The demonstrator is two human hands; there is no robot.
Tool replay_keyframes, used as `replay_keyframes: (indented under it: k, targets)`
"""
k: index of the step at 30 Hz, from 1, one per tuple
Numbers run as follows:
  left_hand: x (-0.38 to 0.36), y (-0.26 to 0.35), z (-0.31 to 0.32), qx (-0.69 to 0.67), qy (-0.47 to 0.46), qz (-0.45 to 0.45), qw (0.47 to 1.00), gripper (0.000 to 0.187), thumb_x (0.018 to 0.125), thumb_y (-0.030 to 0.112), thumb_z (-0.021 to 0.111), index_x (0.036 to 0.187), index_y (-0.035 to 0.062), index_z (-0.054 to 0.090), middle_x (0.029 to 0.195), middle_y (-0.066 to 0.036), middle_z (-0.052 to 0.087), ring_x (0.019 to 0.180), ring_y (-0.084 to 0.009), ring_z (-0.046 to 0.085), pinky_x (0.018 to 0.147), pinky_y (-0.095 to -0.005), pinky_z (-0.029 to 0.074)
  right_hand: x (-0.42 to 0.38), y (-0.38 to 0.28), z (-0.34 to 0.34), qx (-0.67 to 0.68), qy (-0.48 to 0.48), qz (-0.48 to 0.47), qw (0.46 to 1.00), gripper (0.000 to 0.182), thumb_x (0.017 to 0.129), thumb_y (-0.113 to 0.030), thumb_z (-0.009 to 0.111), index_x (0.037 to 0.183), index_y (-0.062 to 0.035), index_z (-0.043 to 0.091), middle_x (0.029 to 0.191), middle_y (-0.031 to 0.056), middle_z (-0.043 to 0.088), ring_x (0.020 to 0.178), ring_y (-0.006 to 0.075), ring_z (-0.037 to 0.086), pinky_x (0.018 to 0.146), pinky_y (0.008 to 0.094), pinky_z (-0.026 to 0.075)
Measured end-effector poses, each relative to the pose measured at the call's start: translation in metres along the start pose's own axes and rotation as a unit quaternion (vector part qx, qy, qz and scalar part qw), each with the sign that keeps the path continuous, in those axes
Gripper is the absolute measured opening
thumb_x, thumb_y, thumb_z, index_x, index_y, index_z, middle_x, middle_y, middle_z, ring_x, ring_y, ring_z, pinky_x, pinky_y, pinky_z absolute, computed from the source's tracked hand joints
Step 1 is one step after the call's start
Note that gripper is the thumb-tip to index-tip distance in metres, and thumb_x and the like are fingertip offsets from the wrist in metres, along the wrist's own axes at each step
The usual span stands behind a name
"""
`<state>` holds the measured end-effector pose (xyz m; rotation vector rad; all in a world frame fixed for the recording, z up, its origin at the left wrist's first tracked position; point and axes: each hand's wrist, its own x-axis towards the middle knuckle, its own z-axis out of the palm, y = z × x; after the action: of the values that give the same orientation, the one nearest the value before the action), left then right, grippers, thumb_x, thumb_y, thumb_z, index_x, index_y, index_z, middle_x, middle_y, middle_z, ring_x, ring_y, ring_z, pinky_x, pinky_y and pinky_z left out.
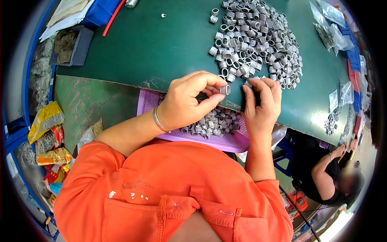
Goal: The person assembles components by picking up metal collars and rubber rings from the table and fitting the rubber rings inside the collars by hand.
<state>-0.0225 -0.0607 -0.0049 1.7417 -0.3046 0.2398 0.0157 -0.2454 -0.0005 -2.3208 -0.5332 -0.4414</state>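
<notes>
Between thumb and fingertips, my left hand (189,97) pinches a short grey metal ring (225,90) above the table's front edge. My right hand (263,101) is closed at the near side of the pile, its fingertips on another grey ring (248,83) that is partly hidden. A large heap of similar grey metal rings (258,40) lies on the green table (161,44) just beyond both hands. Below the table edge, a purple plastic basket (147,101) holds many more of these rings (215,123), partly covered by my left hand and wrist.
A grey bin (78,50) with cloth and a blue box (102,12) with papers stand at the back left, beside a red rod (114,18). Plastic bags (332,34) lie on the right. Another person (326,173) sits at the right side. Yellow sacks (46,121) fill a left shelf.
</notes>
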Motion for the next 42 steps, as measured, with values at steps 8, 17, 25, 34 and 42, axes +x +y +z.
replay_keyframes:
  k: [8,17,25,34,42]
  targets:
    - [0.000,0.000,0.000,-0.074,0.000,-0.040,0.996,0.022,0.076,-0.012,0.061,0.097,-0.0051,0.057,0.099,-0.013,0.059,0.086,-0.0141,0.062,0.075,-0.0235,0.053,-0.002,0.004,0.000,0.008,0.018,-0.045,0.999,0.019,0.071,0.008,0.064,0.088,0.0002,0.060,0.091,0.0115,0.060,0.083,0.0272,0.059,0.074,0.0322,0.048]
    - [0.001,-0.004,0.000,-0.055,-0.011,0.009,0.998,0.027,0.073,-0.014,0.062,0.098,-0.0047,0.055,0.099,-0.013,0.056,0.083,-0.0138,0.061,0.070,-0.0235,0.053,-0.006,-0.005,-0.017,0.478,-0.008,0.289,0.830,0.021,0.082,0.006,0.058,0.102,0.0029,0.055,0.093,0.0107,0.063,0.079,0.0133,0.061,0.061,0.0218,0.049]
    - [0.003,-0.001,0.000,-0.032,-0.013,0.005,0.999,0.028,0.073,-0.014,0.061,0.099,-0.0046,0.057,0.099,-0.013,0.056,0.081,-0.0124,0.059,0.069,-0.0224,0.053,-0.010,0.005,-0.020,0.666,-0.047,0.326,0.670,0.024,0.081,0.008,0.058,0.104,0.0033,0.053,0.093,0.0137,0.062,0.075,0.0154,0.060,0.060,0.0244,0.051]
    - [0.001,-0.002,0.000,-0.025,-0.016,0.001,1.000,0.026,0.074,-0.014,0.061,0.098,-0.0045,0.057,0.102,-0.013,0.055,0.082,-0.0123,0.059,0.070,-0.0222,0.053,-0.013,0.004,-0.025,0.399,-0.107,0.100,0.905,0.019,0.072,0.014,0.058,0.085,0.0007,0.061,0.085,0.0092,0.058,0.078,0.0156,0.056,0.067,0.0243,0.046]
    - [0.002,-0.002,0.001,-0.025,-0.008,0.005,1.000,0.026,0.074,-0.014,0.061,0.098,-0.0040,0.056,0.101,-0.013,0.055,0.081,-0.0116,0.059,0.069,-0.0215,0.053,0.004,0.016,-0.008,-0.054,-0.006,-0.024,0.998,0.024,0.074,0.007,0.063,0.097,0.0009,0.060,0.092,0.0129,0.056,0.070,0.0208,0.056,0.061,0.0287,0.047]
